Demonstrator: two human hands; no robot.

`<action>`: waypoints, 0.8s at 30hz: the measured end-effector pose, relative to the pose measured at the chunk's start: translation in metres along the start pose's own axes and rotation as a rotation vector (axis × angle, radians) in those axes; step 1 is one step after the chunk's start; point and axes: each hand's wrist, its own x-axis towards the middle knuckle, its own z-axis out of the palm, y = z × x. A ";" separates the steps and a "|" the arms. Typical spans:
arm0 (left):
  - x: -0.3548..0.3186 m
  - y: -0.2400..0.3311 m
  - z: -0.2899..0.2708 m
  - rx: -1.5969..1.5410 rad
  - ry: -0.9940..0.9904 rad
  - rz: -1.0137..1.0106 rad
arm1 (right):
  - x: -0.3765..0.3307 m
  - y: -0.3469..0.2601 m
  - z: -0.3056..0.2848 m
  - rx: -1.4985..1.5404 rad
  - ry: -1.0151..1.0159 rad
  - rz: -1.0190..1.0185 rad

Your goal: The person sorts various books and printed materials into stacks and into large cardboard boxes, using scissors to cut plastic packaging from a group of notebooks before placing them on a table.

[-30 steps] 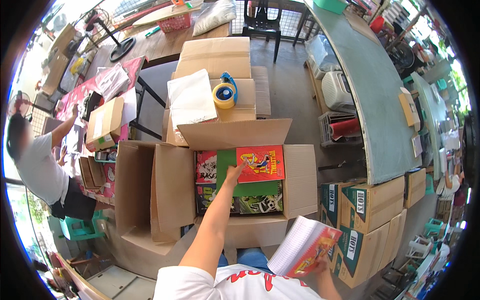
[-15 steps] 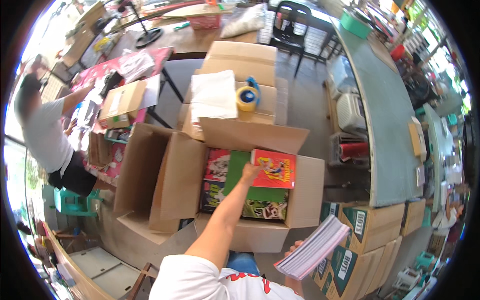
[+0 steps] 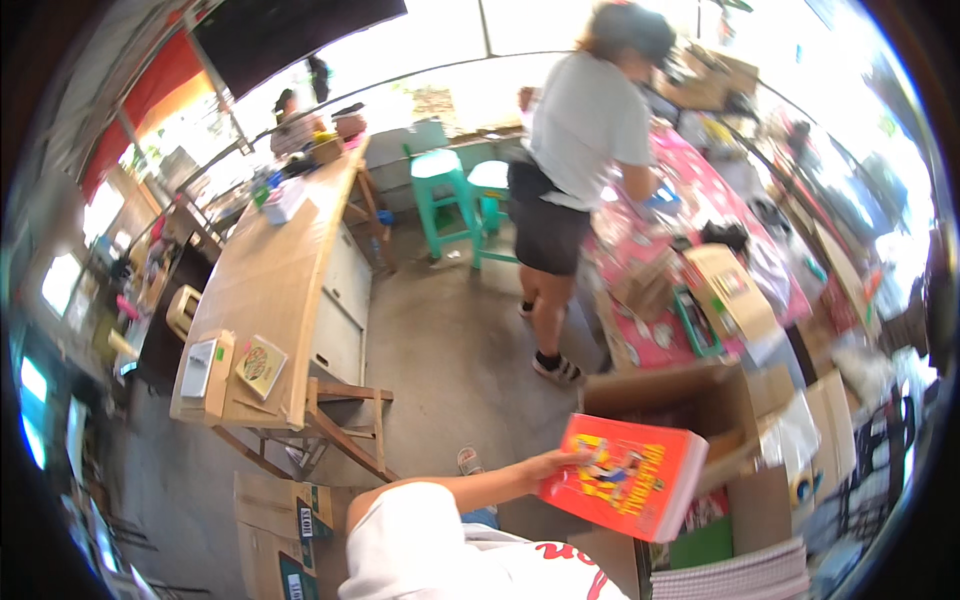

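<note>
Now, head view only, so every line below comes from it.
Left hand: your left hand (image 3: 553, 466) grasps the stack of red-covered books (image 3: 622, 489) at its left edge, fingers spread along the cover, arm reaching across from your white sleeve.
Right hand: not in the picture, so you cannot tell from this view what it is doing.
Where the stack is: held in the air, tilted, above the near-left corner of the open cardboard box (image 3: 690, 400); it touches nothing but your hand.
Weight: you should judge it fairly heavy for a one-sided hold; the white page block looks thick, several books deep.
Stiffness: covers look thin and glossy, so the stack will likely flex a little and the books may slide on each other.
Where to hold: pinch across the full thickness near the spine edge, or bring a palm beneath; a grip on the top cover alone could let the lower books slip.
In the box: a green cover (image 3: 703, 544) shows inside.
Nearby: a ruled pile of page edges (image 3: 735, 578) lies at the lower right; a person in a grey shirt (image 3: 585, 120) stands well apart by the pink table (image 3: 700, 220).
</note>
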 end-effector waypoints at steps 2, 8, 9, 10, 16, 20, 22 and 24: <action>-0.080 0.065 -0.052 -0.070 0.065 0.179 | 0.003 0.055 0.062 0.034 -0.108 0.081; -0.286 0.204 -0.186 -0.176 0.187 1.033 | -0.021 0.257 0.280 0.150 -0.441 0.445; -0.317 0.213 -0.211 -0.163 0.312 1.154 | -0.025 0.291 0.318 0.136 -0.536 0.511; -0.346 0.219 -0.236 -0.150 0.446 1.269 | -0.029 0.326 0.357 0.118 -0.635 0.577; -0.444 0.270 -0.307 -0.408 0.538 1.627 | -0.099 0.537 0.587 0.082 -0.748 0.906; -0.471 0.329 -0.351 -0.378 0.580 1.785 | -0.141 0.686 0.730 0.152 -0.885 1.055; -0.474 0.359 -0.384 -0.419 0.547 1.909 | -0.164 0.761 0.804 0.169 -0.979 1.097; -0.475 0.401 -0.419 -0.439 0.550 1.955 | -0.191 0.839 0.886 0.155 -1.027 1.198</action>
